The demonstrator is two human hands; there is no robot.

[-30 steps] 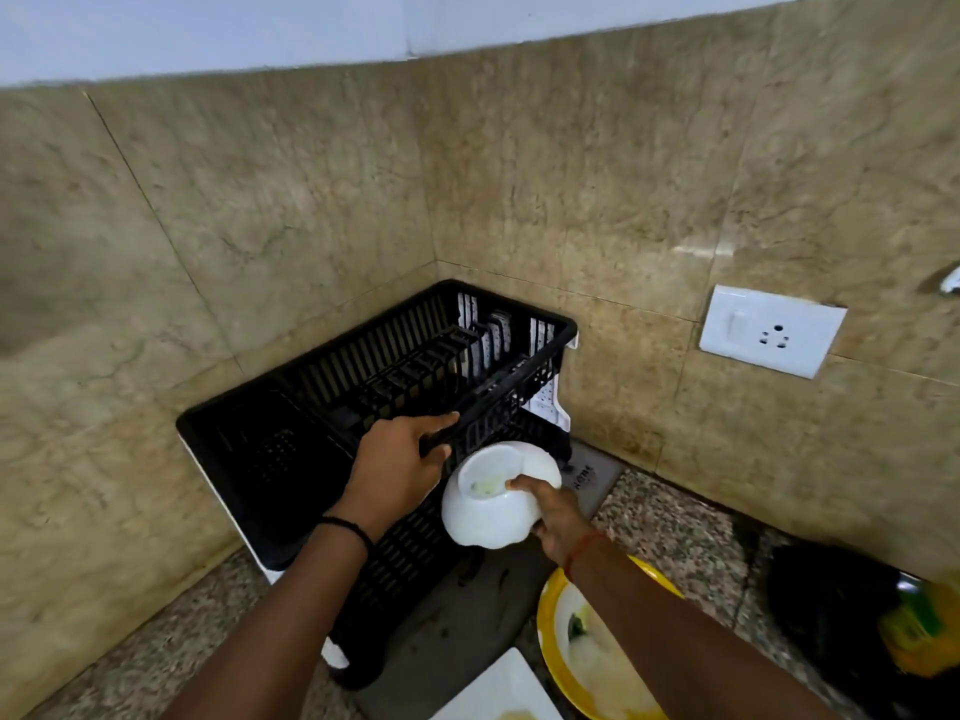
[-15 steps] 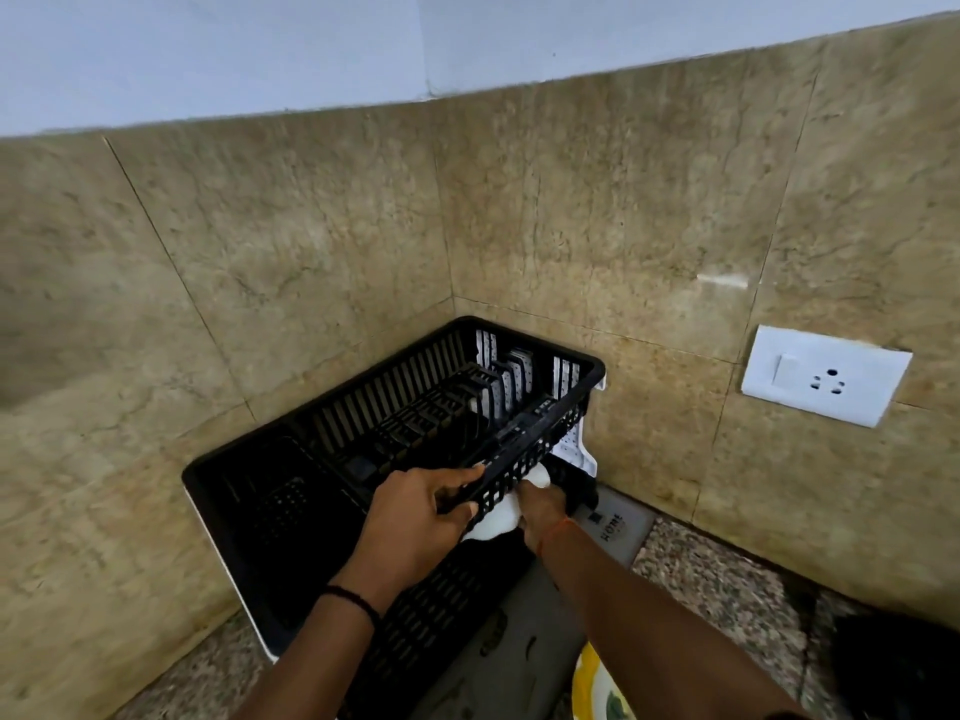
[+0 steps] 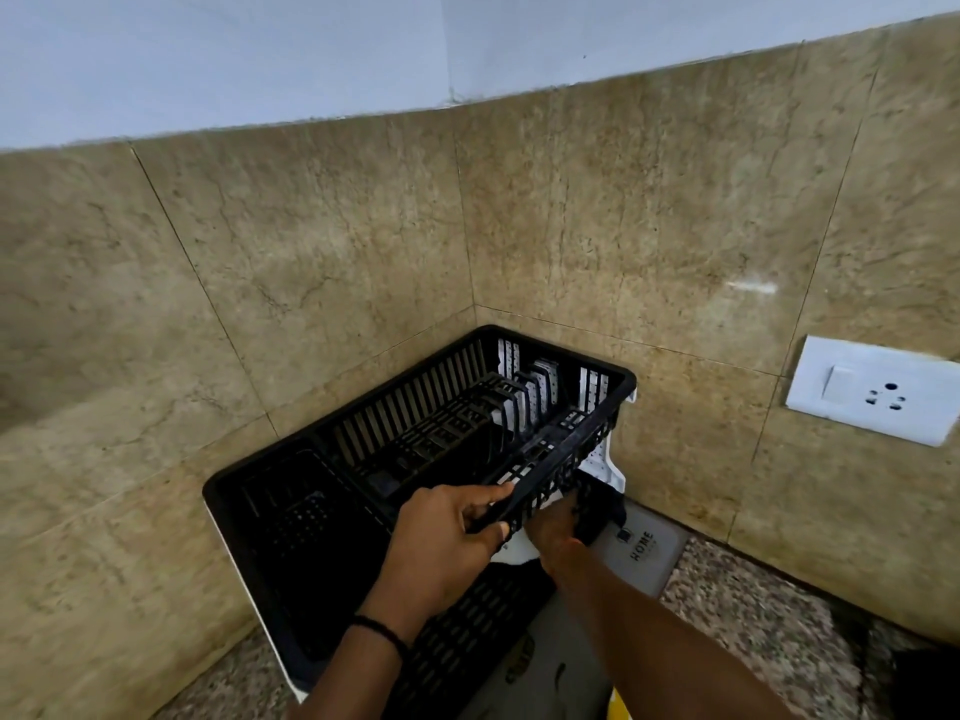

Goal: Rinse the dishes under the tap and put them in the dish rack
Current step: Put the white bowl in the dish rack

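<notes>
Left hand (image 3: 441, 548) grips the black dish rack (image 3: 415, 439) by its near rim, tilting it; right hand (image 3: 553, 532) reaches underneath, white bowl (image 3: 514, 550) barely showing.

Dish rack (image 3: 363, 459): sitting in the wall corner.
Left hand (image 3: 441, 543): gripping the rack's near rim.
Right hand (image 3: 553, 527): reaching under that rim.
Socket (image 3: 872, 389): sitting right, on the wall.
</notes>
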